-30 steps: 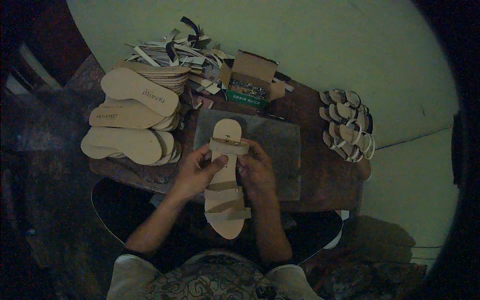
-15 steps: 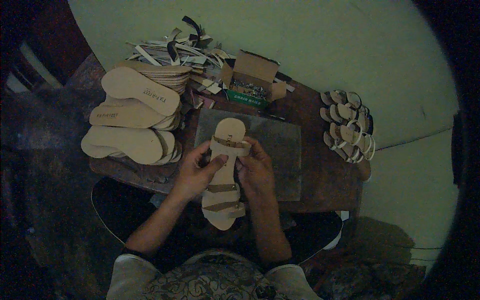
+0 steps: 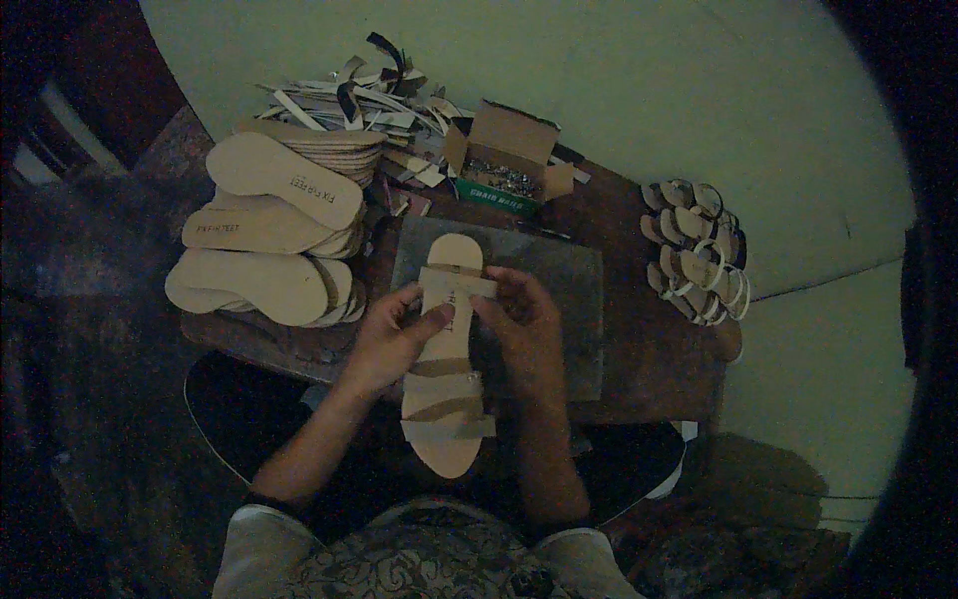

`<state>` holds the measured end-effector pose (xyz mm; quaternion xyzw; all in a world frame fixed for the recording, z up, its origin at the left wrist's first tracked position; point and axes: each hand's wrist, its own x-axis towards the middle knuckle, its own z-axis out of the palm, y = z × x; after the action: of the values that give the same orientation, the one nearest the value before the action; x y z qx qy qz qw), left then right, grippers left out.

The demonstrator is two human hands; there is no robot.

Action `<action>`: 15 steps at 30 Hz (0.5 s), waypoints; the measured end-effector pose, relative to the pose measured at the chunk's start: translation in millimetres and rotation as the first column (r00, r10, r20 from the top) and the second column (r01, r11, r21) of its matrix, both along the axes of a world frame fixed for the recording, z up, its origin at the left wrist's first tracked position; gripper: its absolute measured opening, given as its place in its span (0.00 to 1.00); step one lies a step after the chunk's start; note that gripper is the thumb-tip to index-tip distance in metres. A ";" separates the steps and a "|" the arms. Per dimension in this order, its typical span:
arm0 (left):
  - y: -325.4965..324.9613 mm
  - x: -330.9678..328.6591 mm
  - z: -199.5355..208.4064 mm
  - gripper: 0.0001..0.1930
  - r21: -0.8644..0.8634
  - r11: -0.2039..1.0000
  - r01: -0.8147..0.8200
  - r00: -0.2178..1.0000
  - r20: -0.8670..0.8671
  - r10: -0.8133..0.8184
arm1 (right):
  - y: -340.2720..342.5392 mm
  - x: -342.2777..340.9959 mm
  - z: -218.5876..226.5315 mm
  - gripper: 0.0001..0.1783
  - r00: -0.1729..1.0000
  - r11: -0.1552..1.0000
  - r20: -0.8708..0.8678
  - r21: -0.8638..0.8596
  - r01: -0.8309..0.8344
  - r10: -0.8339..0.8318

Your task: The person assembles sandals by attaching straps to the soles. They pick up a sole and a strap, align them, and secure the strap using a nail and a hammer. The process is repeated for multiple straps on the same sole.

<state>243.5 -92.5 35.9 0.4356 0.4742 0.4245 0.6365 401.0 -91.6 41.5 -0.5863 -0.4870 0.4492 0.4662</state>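
Note:
Between my two hands is a pale beige sandal (image 3: 447,346), its sole pointing away from me with light straps across it. My left hand (image 3: 389,339) grips the sandal's left edge, thumb pressed on the sole. On the other side my right hand (image 3: 526,324) pinches the end of the far strap (image 3: 461,284), thumb on top and fingers behind. Two lower straps (image 3: 444,388) cross the nearer part, and a wider band (image 3: 424,429) lies close to the near end. Under the sandal is a dark square board (image 3: 569,329); fingers beneath the sole are hidden.
Stacked beige insoles (image 3: 244,285) stand on the table's left. Strap scraps (image 3: 374,105) heap behind them, beside an open cardboard box (image 3: 499,200) of small metal pieces. Several strapped sandals (image 3: 694,250) lie in a cluster at the right edge of the brown table (image 3: 649,369).
The sandal has tipped, so its near end reaches lower and more of the sole shows. My right hand has moved slightly right with the strap end, and the far strap looks flatter.

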 end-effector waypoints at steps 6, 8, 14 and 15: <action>4.8 -4.0 6.4 0.13 -0.061 0.998 0.007 0.998 -0.056 -0.010 | -10.2 16.7 10.2 0.14 1.000 0.999 -0.019 -0.039 -0.022 0.021; 3.5 -4.8 -0.2 0.13 -0.041 0.999 -0.010 1.000 -0.015 0.009 | -22.2 22.1 18.6 0.14 0.987 0.960 -0.134 -0.254 -0.121 0.089; -8.9 11.9 26.3 0.12 -0.118 0.992 -0.046 0.997 0.049 0.052 | -58.5 29.8 26.1 0.13 0.949 0.927 -0.285 -0.304 -0.221 0.133; -8.8 16.6 19.9 0.12 -0.102 0.994 -0.035 0.997 0.064 0.042 | -63.3 30.4 29.6 0.13 0.959 0.937 -0.244 -0.279 -0.210 0.142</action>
<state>260.1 -101.4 55.8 0.3796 0.4822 0.4264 0.6645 431.4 -154.9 71.0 -0.5509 -0.4087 0.6205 0.3799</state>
